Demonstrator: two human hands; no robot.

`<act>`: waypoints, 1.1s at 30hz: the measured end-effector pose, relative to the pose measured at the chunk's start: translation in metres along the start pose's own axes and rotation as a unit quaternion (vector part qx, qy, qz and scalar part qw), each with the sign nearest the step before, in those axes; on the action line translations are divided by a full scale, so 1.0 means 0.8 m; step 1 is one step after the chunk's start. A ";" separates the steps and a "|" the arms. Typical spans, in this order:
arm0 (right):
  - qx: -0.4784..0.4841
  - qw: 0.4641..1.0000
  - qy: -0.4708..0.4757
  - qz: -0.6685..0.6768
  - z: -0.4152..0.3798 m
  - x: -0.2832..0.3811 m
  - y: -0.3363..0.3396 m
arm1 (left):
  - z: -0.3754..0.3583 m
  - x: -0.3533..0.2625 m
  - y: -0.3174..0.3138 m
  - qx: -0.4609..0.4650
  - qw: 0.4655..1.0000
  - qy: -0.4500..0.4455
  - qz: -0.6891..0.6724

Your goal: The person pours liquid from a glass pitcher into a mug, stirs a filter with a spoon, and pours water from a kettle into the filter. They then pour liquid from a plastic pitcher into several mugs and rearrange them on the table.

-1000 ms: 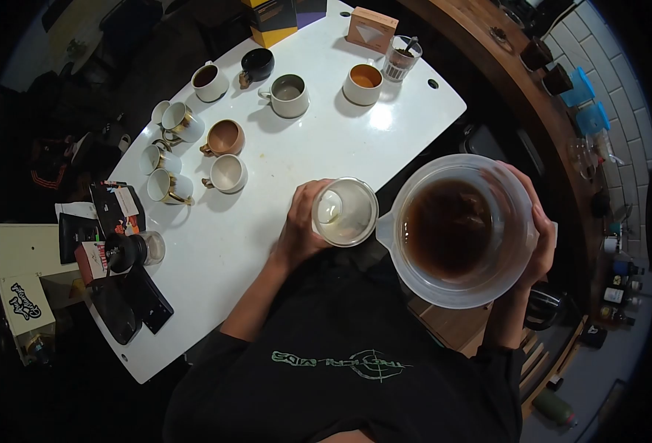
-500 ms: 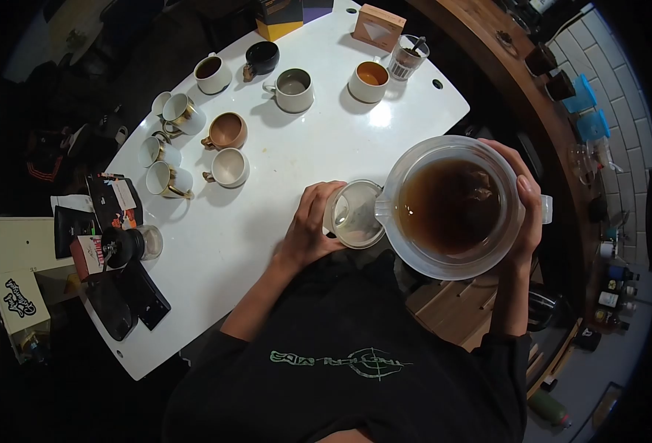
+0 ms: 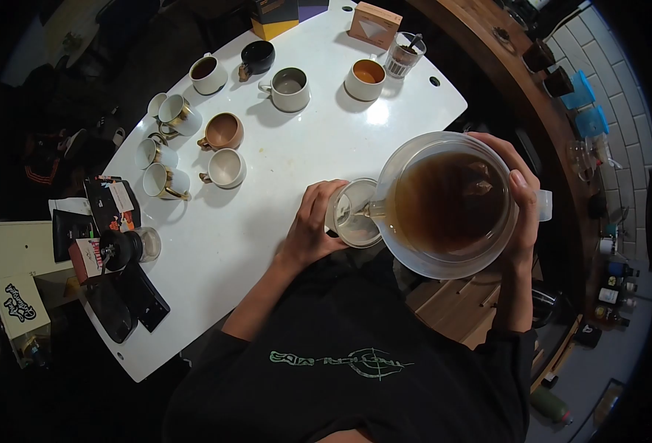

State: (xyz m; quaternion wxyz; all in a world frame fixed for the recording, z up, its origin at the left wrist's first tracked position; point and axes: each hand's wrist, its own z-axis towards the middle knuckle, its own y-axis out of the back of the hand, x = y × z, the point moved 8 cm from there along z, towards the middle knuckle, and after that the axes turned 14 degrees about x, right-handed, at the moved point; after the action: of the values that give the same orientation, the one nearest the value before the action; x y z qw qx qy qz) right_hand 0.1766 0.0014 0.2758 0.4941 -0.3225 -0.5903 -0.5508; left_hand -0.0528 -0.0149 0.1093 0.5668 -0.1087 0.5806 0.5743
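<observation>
White table: glossy, rounded corners, set against a dark floor; a curved wooden counter and a white-tiled wall lie beyond its far edge.

Clear plastic pitcher: held tilted off the table's near edge, filled with dark brown liquid, spout over the glass. Right hand wraps its far wall, fingers curled tight around it.

Glass: at the table's near edge, touching the pitcher's spout, a thin stream entering it. Left hand grips its side, fingers closed around it.

Cups: a grey mug and an orange-lined cup stand toward the table's far edge; a copper cup and a white cup stand mid-table, contents indistinct.
</observation>
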 end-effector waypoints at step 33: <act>0.025 0.995 0.016 -0.094 0.029 0.015 -0.018 | -0.023 0.028 0.009 0.000 0.999 0.035 -0.030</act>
State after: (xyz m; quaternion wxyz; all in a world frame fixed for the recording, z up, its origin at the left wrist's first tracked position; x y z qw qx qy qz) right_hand 0.1540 0.0192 0.2844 0.4578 -0.2444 -0.6232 -0.5851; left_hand -0.0756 -0.0153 0.0896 0.5634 -0.1461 0.5967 0.5524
